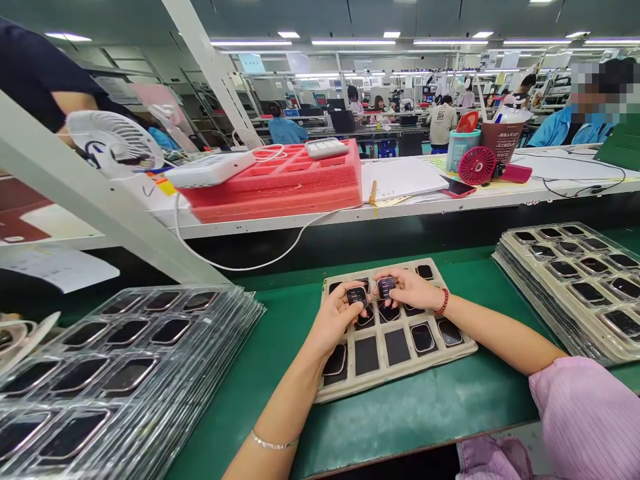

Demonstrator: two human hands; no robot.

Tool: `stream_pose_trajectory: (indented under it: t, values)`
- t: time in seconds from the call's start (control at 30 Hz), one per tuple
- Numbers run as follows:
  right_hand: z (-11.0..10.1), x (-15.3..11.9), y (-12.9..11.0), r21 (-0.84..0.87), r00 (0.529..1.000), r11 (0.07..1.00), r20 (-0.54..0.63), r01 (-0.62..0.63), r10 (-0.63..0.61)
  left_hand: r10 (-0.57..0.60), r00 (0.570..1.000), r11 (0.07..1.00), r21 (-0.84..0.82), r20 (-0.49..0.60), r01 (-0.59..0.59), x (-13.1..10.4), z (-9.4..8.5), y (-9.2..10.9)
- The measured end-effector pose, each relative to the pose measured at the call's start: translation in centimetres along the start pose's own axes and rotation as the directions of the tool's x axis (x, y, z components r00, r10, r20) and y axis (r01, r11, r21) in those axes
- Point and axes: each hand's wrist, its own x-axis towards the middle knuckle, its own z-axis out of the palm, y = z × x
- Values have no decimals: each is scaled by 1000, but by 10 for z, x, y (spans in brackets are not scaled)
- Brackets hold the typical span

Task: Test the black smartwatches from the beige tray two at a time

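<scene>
My left hand [336, 319] grips a square smartwatch case [357, 296] between thumb and fingers, its screen turned up and showing small light text. Close beside it, my right hand [411, 288] holds a second smartwatch case [386, 288], also lit. Both hands are over a beige compartment tray [334, 395] on the green bench. Several dark-screened watch cases sit in its pockets, among them one at the front right [423, 338]. Two front pockets, one of them this dark-lined pocket [367, 355], hold no watch. My hands hide part of the tray's back rows.
Stacked clear trays of watch cases stand at the left [165, 373] and right [565, 280]. A shelf [280, 235] crosses behind, bearing red foam [320, 193], a notebook [400, 181], a pink fan [477, 165] and a cup [463, 152]. A white cable [250, 268] droops below it. Other people are beyond.
</scene>
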Motion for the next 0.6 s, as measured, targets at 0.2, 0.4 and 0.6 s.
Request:
stream_pose_trajectory:
  t: [0.2, 0.4, 0.6]
  values:
    - [-4, 1, 1, 151, 992, 984, -71, -89, 100, -65, 998, 989, -133, -6, 64, 1, -3, -1]
    - [-9, -1, -5, 328, 990, 934, 32, -141, 138, -65, 998, 989, -134, -8, 63, 0, -3, 0]
    - [-8, -2, -4, 255, 990, 957, 58, -138, 127, -42, 997, 994, -95, 68, 49, 1, -3, -2]
